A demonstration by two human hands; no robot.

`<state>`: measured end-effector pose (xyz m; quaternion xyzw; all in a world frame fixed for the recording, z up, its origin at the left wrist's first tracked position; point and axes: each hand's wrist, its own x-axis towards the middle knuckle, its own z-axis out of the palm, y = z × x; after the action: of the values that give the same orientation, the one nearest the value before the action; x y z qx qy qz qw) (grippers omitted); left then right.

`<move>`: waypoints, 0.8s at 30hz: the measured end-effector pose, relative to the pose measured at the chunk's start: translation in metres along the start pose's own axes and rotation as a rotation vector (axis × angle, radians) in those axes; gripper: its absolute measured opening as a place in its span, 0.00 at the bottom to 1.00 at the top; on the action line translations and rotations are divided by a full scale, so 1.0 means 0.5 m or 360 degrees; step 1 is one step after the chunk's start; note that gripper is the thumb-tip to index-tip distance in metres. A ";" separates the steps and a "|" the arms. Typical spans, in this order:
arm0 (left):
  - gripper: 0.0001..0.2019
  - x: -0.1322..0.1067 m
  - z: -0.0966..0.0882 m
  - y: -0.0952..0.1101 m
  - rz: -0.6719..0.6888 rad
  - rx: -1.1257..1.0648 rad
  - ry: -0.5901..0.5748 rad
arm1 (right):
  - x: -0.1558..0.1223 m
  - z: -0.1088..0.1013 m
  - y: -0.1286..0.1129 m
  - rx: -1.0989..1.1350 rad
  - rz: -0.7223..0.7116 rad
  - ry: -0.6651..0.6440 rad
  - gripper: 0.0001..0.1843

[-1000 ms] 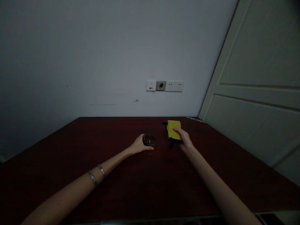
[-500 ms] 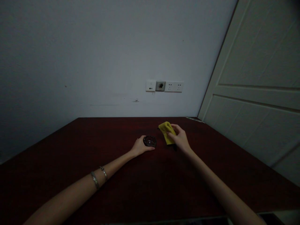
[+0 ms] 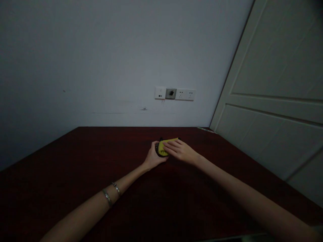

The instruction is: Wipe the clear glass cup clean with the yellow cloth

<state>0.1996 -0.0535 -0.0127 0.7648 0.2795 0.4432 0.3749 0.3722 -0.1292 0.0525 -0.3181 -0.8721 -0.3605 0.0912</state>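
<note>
My left hand (image 3: pixel 153 157) is wrapped round the left side of a dark glass ashtray (image 3: pixel 157 150) on the dark red tabletop (image 3: pixel 121 144). A yellow cloth (image 3: pixel 164 147) covers most of the ashtray's opening. With its fingers pressed on the cloth, my right hand (image 3: pixel 179 151) reaches in from the right. The cloth's far end sticks out beyond the fingers. The inside of the ashtray is hidden under the cloth.
A pale wall (image 3: pixel 113 67) rises behind the table, with sockets and switch plates (image 3: pixel 175 94) on it. On the right stands a white panelled door (image 3: pixel 272 114). A thin light strip (image 3: pixel 207 130) lies at the table's back right corner.
My right hand has moved left with the yellow cloth and put it into the ashtray's opening. My left hand keeps its hold on the ashtray. The view has shifted slightly.
</note>
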 end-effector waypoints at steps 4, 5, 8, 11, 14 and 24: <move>0.35 -0.009 -0.006 0.010 0.0041 0.0012 0.0003 | -0.007 -0.009 0.020 0.0145 -0.0148 -0.0016 0.18; 0.35 -0.011 -0.008 0.013 0.0036 0.0027 -0.0003 | -0.006 -0.012 0.025 0.0184 -0.0174 -0.0052 0.18; 0.36 -0.015 -0.013 0.018 0.0006 0.0049 -0.0036 | -0.001 -0.019 0.040 0.0301 -0.0231 -0.0171 0.20; 0.38 -0.015 -0.015 0.015 -0.0012 0.0033 -0.0094 | 0.006 -0.021 0.052 0.0403 -0.0272 -0.0230 0.21; 0.38 -0.015 -0.015 0.008 -0.0001 0.0023 -0.0155 | 0.013 -0.020 0.058 0.0410 -0.0331 -0.0272 0.22; 0.36 -0.019 -0.020 -0.004 0.0079 0.0085 0.0091 | 0.038 -0.025 0.020 0.0111 -0.0041 -0.0419 0.22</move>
<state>0.1862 -0.0565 -0.0156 0.7682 0.2829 0.4665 0.3351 0.3629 -0.1231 0.0746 -0.3480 -0.8925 -0.2864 -0.0178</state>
